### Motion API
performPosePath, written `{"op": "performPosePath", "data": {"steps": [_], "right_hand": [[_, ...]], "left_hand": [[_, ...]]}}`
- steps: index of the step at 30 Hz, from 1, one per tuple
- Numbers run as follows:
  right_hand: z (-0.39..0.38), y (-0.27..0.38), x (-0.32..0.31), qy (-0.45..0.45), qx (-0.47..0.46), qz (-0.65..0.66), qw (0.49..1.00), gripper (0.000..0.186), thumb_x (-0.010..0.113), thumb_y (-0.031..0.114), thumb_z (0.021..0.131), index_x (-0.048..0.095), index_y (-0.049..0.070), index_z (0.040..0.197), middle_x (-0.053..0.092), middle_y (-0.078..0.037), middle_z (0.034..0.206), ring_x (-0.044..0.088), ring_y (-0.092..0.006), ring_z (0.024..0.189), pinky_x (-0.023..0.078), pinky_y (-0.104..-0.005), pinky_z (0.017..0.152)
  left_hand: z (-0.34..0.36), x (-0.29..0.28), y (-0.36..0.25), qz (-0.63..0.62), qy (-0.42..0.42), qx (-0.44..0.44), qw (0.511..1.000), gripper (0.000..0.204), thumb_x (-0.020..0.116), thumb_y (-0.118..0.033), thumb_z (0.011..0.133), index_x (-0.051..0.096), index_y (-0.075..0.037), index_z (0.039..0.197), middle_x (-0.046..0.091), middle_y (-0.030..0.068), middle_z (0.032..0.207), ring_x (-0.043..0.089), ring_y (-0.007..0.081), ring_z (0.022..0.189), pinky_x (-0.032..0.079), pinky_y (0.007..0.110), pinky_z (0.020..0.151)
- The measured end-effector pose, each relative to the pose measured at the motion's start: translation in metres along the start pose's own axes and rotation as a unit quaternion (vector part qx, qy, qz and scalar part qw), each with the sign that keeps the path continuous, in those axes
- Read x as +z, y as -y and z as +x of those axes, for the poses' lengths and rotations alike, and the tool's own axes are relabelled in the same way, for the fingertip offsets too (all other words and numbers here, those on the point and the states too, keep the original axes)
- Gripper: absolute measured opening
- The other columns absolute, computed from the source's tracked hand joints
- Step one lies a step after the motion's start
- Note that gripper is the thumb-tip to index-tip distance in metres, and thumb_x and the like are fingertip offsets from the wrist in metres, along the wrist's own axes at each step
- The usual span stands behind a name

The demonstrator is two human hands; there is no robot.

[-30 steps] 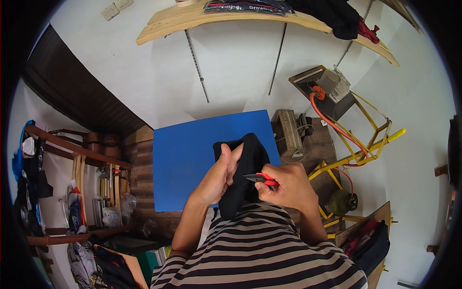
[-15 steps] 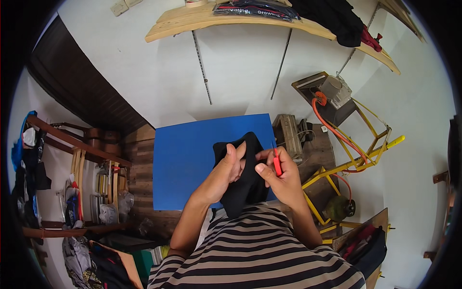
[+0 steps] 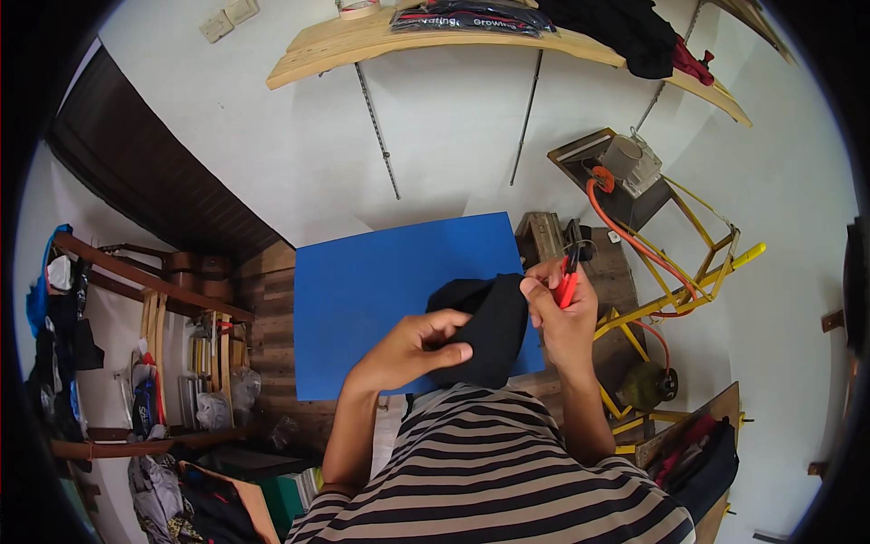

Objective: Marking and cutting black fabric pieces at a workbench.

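Note:
A black fabric piece (image 3: 497, 331), folded and hollow like a pouch or cap, is held up in front of my striped shirt, over the near part of the blue tabletop (image 3: 362, 299). My left hand (image 3: 403, 352) grips its left side, thumb on the outside and fingers partly tucked into the folds. With my right hand (image 3: 566, 326) I pinch the fabric's upper right edge between thumb and finger. Small red-handled snips (image 3: 567, 288) with dark blades pointing up are tucked in that same hand. The inside of the fabric is mostly hidden.
A wooden wall shelf (image 3: 335, 50) carries packaged garments and dark cloth. Beyond the table's right side stand a wooden crate (image 3: 542, 238), a yellow metal frame (image 3: 675, 304) with an orange hose, and a green gas cylinder (image 3: 645, 385). Cluttered shelving (image 3: 163, 295) lines the left.
My right hand has moved right and slightly up, pulling the fabric's edge outward. My left hand has turned and lowered, its thumb now across the fabric. The snips have shifted right with my right hand.

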State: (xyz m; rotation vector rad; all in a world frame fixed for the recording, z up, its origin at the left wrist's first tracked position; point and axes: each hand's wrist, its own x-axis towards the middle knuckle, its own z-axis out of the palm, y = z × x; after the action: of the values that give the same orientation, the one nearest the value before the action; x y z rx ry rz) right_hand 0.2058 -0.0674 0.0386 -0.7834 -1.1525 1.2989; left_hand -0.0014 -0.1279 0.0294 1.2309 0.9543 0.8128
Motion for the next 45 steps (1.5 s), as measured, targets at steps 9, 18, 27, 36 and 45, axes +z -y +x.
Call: {"op": "performPosePath", "data": {"steps": [9,18,27,36,45], "right_hand": [[-0.001,-0.014,0.002,0.053,0.027,-0.022,0.998,0.020,0.064,0.002,0.088,0.044,0.008,0.084,0.057,-0.001,0.080,0.045,-0.0041,0.055,0.035,-0.0203,0.048],[-0.008,0.009,-0.011,0.145,-0.119,-0.374,0.908,0.025,0.068,0.021,0.081,0.053,0.002,0.086,0.051,-0.009,0.067,0.048,-0.0208,0.054,0.040,-0.0303,0.054],[-0.011,0.004,-0.009,0.130,-0.148,-0.425,0.884,0.022,0.069,0.016,0.076,0.053,0.002,0.079,0.049,-0.014,0.060,0.047,-0.0283,0.049,0.041,-0.0348,0.049],[-0.013,0.000,-0.006,0.114,-0.160,-0.437,0.878,0.022,0.072,0.016,0.074,0.053,0.004,0.076,0.055,-0.012,0.060,0.055,-0.0304,0.050,0.044,-0.0359,0.048],[-0.020,-0.008,0.003,0.137,-0.156,-0.379,0.902,0.021,0.069,0.012,0.074,0.051,0.003,0.074,0.047,-0.011,0.056,0.047,-0.0258,0.047,0.040,-0.0341,0.047]], "left_hand": [[0.004,0.015,0.012,-0.218,0.052,0.035,0.974,0.077,0.067,-0.005,0.072,0.035,0.011,0.140,0.054,0.0140,0.133,0.054,0.0167,0.118,0.039,0.026,0.101],[0.005,0.018,0.006,-0.287,0.014,0.029,0.958,0.085,0.063,-0.007,0.065,0.031,0.011,0.141,0.051,0.0168,0.134,0.054,0.0197,0.119,0.039,0.028,0.102],[0.006,0.021,-0.002,-0.252,0.013,0.037,0.967,0.086,0.064,-0.010,0.064,0.032,0.011,0.141,0.052,0.0164,0.133,0.053,0.0199,0.120,0.037,0.028,0.103],[0.005,0.019,-0.003,-0.257,0.018,0.044,0.965,0.090,0.064,-0.009,0.063,0.027,0.012,0.143,0.045,0.0184,0.140,0.048,0.0213,0.127,0.034,0.029,0.106],[0.001,0.017,-0.005,-0.267,0.015,0.051,0.962,0.090,0.064,-0.010,0.063,0.027,0.011,0.143,0.048,0.0170,0.137,0.050,0.0206,0.124,0.035,0.028,0.105]]}}
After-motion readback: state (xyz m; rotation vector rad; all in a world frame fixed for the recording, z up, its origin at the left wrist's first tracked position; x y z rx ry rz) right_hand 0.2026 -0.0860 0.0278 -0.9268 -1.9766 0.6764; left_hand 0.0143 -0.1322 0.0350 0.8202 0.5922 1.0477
